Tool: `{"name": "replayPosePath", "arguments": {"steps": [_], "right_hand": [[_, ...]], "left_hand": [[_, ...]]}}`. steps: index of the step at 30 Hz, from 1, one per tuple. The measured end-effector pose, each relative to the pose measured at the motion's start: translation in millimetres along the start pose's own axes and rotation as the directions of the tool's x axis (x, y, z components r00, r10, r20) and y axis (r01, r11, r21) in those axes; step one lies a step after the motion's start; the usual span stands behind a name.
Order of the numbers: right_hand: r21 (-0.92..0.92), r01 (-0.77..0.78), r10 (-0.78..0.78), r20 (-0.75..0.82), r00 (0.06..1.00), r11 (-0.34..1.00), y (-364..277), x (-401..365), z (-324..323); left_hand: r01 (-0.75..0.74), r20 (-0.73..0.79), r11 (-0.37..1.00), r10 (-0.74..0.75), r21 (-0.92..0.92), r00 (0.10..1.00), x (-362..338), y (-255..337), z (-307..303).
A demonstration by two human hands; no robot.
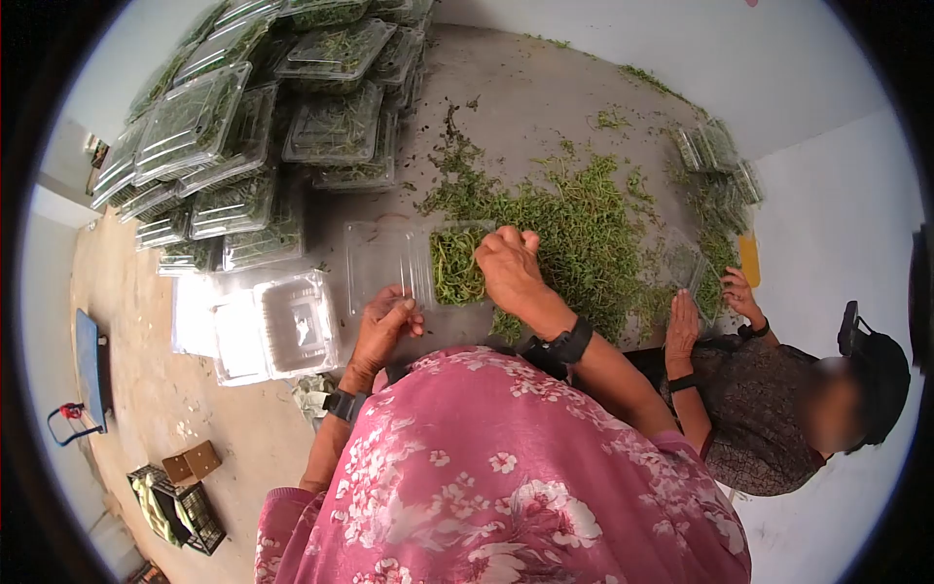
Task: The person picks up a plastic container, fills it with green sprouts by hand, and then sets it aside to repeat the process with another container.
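Note:
An open clear plastic box (420, 307) lies on the table, its lid side to the left and its other half filled with green sprigs (455, 265). My left hand (389, 319) is at the near edge of the lid side, thumb and fingers pinched together on that edge. Bent over the filled half, my right hand (512, 270) has its fingers curled at the right part of the greens; what lies under the fingertips is hidden. Loose greens (589, 234) spread over the table to the right of my right hand.
Tall stacks of filled, closed boxes (336, 122) stand at the back left. Empty boxes (292, 326) sit at the left edge. At the right, a co-worker's hands (684, 326) are beside another box (684, 268), near more filled boxes (715, 146).

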State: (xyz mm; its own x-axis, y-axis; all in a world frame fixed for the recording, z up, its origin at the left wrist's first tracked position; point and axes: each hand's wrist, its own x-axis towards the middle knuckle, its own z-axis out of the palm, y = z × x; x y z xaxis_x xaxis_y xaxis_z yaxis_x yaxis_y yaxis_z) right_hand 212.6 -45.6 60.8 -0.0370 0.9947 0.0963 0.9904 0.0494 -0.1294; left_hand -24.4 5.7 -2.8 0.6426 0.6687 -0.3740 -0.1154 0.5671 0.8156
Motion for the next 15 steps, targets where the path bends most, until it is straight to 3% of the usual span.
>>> {"name": "replayPosePath", "arguments": {"steps": [8, 11, 14, 15], "right_hand": [[0.18, -0.013, 0.056, -0.236, 0.97, 0.984, -8, 3, -29], [0.158, -0.028, 0.049, -0.128, 0.991, 0.987, -8, 7, -22], [0.014, -0.055, 0.053, 0.124, 0.991, 0.998, -5, 6, -3], [-0.016, -0.044, 0.046, 0.114, 0.992, 0.999, -3, 5, 5]], "left_hand": [[0.025, -0.004, 0.999, -0.026, -0.027, 1.0, -1, 2, 3], [0.02, -0.005, 1.0, -0.02, -0.004, 1.0, -1, 4, 3], [0.022, -0.016, 1.0, -0.022, 0.015, 1.0, -2, 6, 7], [0.025, -0.023, 0.999, -0.024, 0.02, 0.999, -3, 5, 7]]}}
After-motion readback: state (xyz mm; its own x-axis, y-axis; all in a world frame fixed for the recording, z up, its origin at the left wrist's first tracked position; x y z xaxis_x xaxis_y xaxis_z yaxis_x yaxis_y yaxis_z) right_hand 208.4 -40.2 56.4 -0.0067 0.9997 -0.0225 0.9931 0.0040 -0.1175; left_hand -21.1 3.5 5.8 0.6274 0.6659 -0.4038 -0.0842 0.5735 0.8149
